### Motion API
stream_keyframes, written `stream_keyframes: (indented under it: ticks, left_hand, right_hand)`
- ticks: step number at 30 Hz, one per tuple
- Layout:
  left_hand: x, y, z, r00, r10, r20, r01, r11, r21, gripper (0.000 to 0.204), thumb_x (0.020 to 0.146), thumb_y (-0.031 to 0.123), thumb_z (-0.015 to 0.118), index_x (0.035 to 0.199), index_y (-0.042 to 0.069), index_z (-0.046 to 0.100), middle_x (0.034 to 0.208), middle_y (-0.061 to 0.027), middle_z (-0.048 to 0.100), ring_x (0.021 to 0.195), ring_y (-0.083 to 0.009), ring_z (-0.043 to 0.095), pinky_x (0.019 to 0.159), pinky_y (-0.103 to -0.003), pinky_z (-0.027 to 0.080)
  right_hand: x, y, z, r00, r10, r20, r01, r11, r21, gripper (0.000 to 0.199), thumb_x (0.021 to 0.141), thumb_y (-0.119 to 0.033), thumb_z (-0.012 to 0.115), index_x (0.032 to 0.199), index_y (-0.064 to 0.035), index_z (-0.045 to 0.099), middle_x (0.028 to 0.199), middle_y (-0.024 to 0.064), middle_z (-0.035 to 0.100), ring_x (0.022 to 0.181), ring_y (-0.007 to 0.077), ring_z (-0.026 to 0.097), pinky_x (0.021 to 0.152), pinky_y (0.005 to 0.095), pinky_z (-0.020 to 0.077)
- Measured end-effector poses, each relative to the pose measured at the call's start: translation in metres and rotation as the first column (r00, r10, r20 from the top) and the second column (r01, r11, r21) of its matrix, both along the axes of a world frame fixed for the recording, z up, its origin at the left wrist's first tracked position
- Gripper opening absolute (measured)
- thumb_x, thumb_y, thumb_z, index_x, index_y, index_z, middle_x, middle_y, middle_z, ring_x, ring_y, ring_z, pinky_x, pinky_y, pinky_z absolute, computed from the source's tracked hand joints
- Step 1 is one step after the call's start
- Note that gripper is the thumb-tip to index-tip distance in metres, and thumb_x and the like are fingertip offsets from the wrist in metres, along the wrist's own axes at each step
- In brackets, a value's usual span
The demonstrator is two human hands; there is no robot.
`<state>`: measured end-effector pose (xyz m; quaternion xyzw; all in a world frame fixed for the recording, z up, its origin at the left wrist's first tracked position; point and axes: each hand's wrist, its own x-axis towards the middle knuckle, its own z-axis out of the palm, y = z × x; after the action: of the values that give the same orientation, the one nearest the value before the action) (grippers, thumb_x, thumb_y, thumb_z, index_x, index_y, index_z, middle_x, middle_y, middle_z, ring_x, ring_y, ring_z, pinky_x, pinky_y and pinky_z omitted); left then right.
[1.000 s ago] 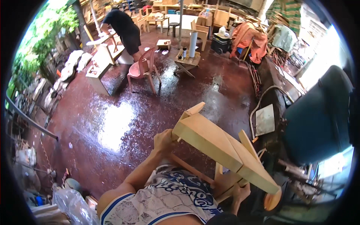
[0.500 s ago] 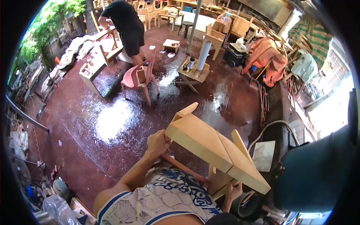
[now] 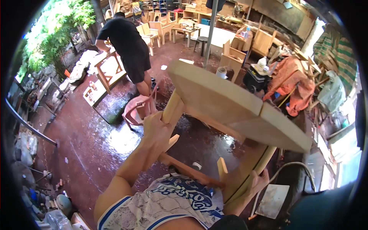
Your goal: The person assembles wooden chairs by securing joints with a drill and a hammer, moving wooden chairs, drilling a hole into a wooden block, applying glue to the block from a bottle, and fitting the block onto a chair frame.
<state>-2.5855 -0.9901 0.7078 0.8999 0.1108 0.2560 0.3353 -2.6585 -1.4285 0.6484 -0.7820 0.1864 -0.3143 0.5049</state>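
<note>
Both my hands hold up a small piece of light wooden furniture [image 3: 226, 101], with a thick top of joined boards tilted up in front of me. Whether it is a stool, a chair or a small table I cannot tell. My left hand [image 3: 155, 128] is closed round one of its legs, just under the top. Lower on the right, my right hand [image 3: 257, 183] grips another leg from its outer side. A darker crossbar [image 3: 191, 169] runs between the legs, close to my chest. The top hides part of the far side of the piece.
A person [image 3: 128, 48] in dark clothes bends over a wooden frame [image 3: 101, 82] at the far left. A reddish chair [image 3: 138, 109] stands ahead. Beyond are wooden chairs [image 3: 161, 28], a post [image 3: 211, 32] and an orange cloth [image 3: 289, 78]. A teal container [image 3: 326, 209] sits near right.
The wooden piece has been raised and tipped up, so its top is higher and nearer to me and its legs show. Both hands have risen with it. My view has lifted slightly.
</note>
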Motion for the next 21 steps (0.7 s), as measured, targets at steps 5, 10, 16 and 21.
stream_keyframes:
  ticks: [5, 10, 16, 21]
  left_hand:
    - [0.119, 0.027, 0.066, 0.993, 0.108, 0.038, -0.109, 0.993, 0.042, 0.031, 0.065, 0.016, 0.075, 0.093, 0.003, 0.072, 0.080, -0.0173, 0.071, 0.072, -0.0317, 0.070, 0.068, -0.038, 0.053]
    - [0.217, 0.076, 0.127, 0.975, 0.223, 0.015, -0.223, 0.973, 0.053, 0.031, 0.067, 0.019, 0.075, 0.093, 0.002, 0.073, 0.077, -0.0163, 0.071, 0.072, -0.0305, 0.071, 0.068, -0.038, 0.054]
    - [0.329, 0.146, 0.165, 0.951, 0.268, 0.155, -0.284, 0.955, 0.090, 0.028, 0.067, 0.011, 0.071, 0.092, 0.000, 0.071, 0.076, -0.0144, 0.070, 0.068, -0.0243, 0.069, 0.066, -0.036, 0.053]
    - [0.440, 0.213, 0.175, 0.934, 0.251, 0.253, -0.275, 0.960, 0.062, 0.027, 0.068, 0.009, 0.072, 0.093, -0.001, 0.071, 0.074, -0.0106, 0.070, 0.066, -0.0187, 0.066, 0.063, -0.033, 0.050]
  right_hand:
    - [0.193, 0.031, 0.054, 0.987, 0.162, -0.023, -0.162, 0.986, -0.029, 0.018, 0.062, -0.004, 0.065, 0.079, 0.0031, 0.063, 0.063, -0.0009, 0.056, 0.061, 0.0066, 0.048, 0.057, 0.0250, 0.0418]
    - [0.352, 0.084, 0.110, 0.960, 0.267, 0.085, -0.273, 0.960, 0.061, 0.018, 0.062, -0.001, 0.063, 0.079, 0.0033, 0.064, 0.068, -0.0008, 0.058, 0.064, 0.0066, 0.048, 0.059, 0.0237, 0.0403]
    - [0.515, 0.160, 0.155, 0.913, 0.376, 0.157, -0.395, 0.911, 0.116, 0.017, 0.062, 0.000, 0.062, 0.079, 0.0031, 0.064, 0.070, -0.0025, 0.056, 0.064, 0.0057, 0.047, 0.058, 0.0231, 0.0382]
    - [0.628, 0.223, 0.186, 0.896, 0.399, 0.193, -0.406, 0.914, -0.005, 0.024, 0.061, 0.000, 0.061, 0.084, 0.0040, 0.067, 0.071, -0.0028, 0.058, 0.064, 0.0064, 0.049, 0.060, 0.0226, 0.0393]
